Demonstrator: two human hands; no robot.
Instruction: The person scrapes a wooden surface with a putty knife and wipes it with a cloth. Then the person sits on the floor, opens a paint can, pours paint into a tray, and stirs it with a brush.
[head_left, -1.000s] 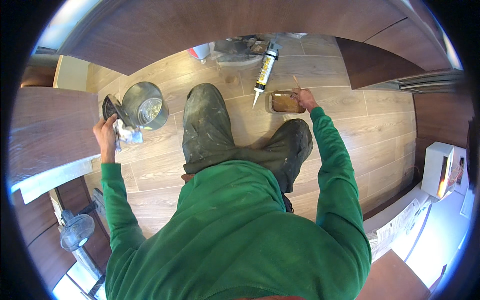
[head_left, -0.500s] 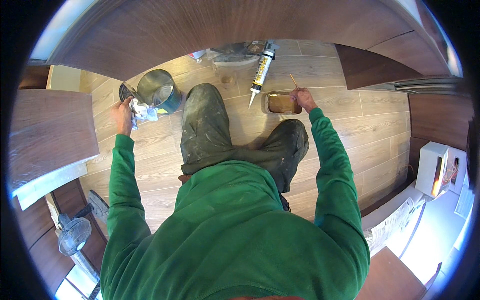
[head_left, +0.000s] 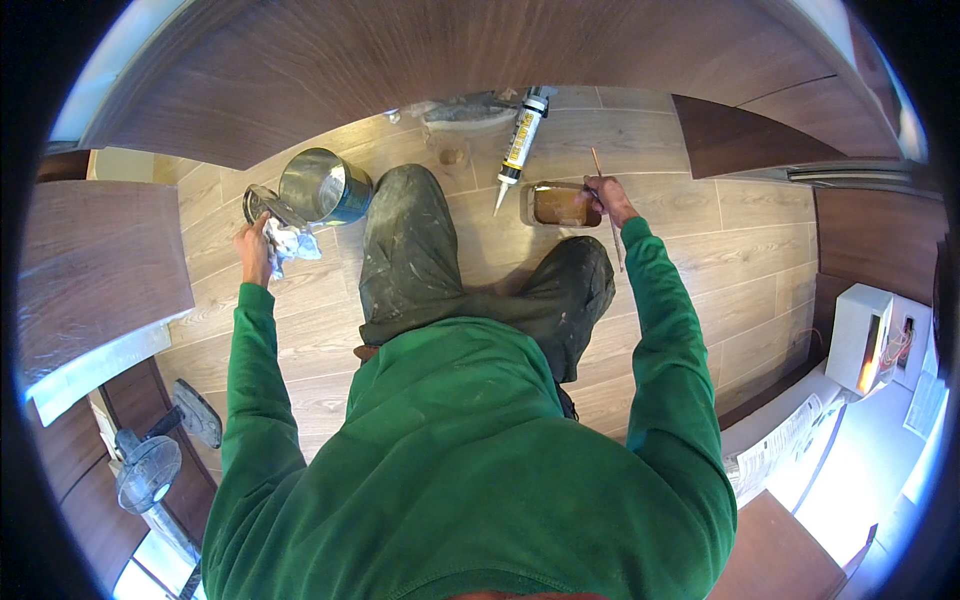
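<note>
At the left, my left hand (head_left: 255, 250) is closed on the edge of a round, dark metal lid (head_left: 272, 203), tilted beside an open metal can (head_left: 325, 185). Crumpled white-and-blue cloth or paper (head_left: 292, 243) lies against those fingers; whether they grip it too is unclear. My right hand (head_left: 612, 198) pinches a thin stick (head_left: 617, 240), possibly a slim brush, whose tip is too small to make out. That hand is over the right end of a shallow rectangular clear tub (head_left: 563, 205) with brown contents. Left of the tub lies a sealant cartridge in a gun (head_left: 522, 140), nozzle toward me.
Brown wooden panels (head_left: 430, 50) overhang the far side of the plank floor (head_left: 740, 235). A grey, dusty object (head_left: 470, 112) lies partly under them. My knees (head_left: 410, 200) are between can and tub. A small fan (head_left: 150, 470) stands lower left, a white box with wires (head_left: 868, 335) at right.
The lid has tipped over and moved a little away from the can's rim. In my right hand the stick has swung, and its long end now points back toward me.
</note>
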